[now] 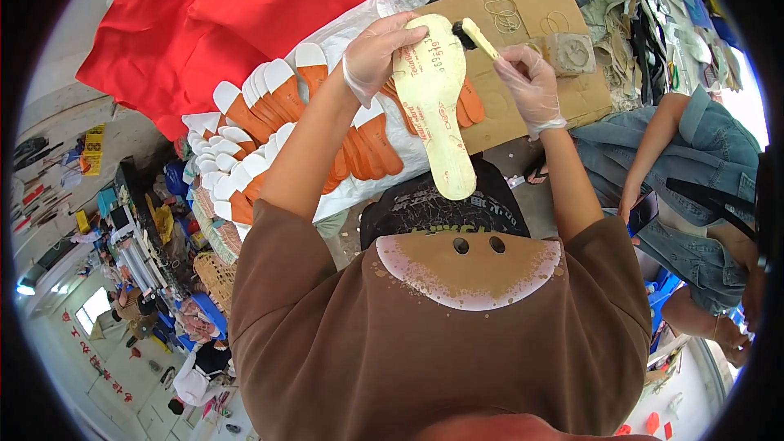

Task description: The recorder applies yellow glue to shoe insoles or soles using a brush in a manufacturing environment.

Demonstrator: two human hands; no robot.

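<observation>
My left hand [374,55], in a clear thin glove, grips the edge of a pale yellow shoe insole [433,94] near its wide toe end. Red and black print marks its upward face, and the narrow heel end points toward me. In my gloved right hand [532,90] is a small brush [483,39] with a light yellow handle and a dark head. The bristles are just right of the insole's toe end; whether they touch it I cannot tell. Rows of orange-and-white insoles [273,98] lie overlapping beyond and under my left arm.
Red cloth [204,16] spreads at the far left. Brown cardboard [531,12] lies to the right, bearing rubber bands [504,15] and a squarish block [570,54]. A person in denim [694,155] sits close on my right, holding a phone [643,212]. Scrap material [645,24] hangs behind.
</observation>
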